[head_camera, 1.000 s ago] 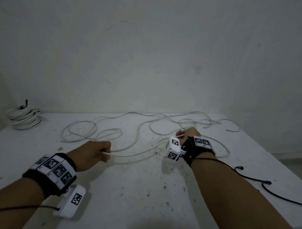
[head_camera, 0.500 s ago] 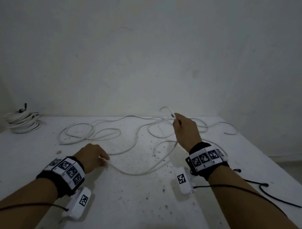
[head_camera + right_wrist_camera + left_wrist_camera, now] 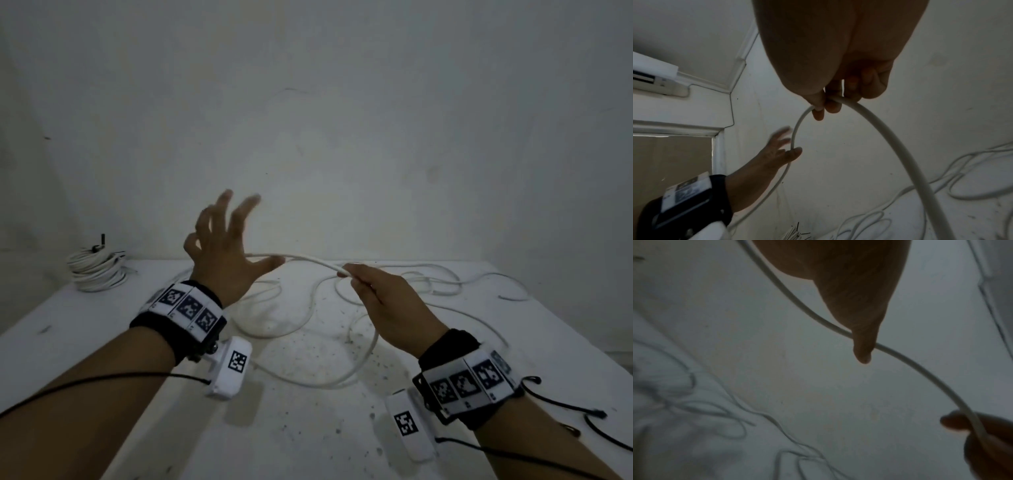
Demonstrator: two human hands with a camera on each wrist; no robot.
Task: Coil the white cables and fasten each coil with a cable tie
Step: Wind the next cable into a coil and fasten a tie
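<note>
A bare indoor room, seemingly a plain utility or work space, is shown. A speckled white counter point(image 3: 102, 342) is set against an unpainted wall point(image 3: 342, 137); an air conditioner point(image 3: 651, 78) is mounted at 10 o'clock, with a doorway point(image 3: 672, 162) below it at 9 o'clock.

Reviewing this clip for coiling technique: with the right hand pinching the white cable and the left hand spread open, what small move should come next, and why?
Probably close the left hand on the white cable. Its fingers are spread, the cable only crosses its thumb, and the right hand alone pinches it, so no loop is secured yet.
</note>
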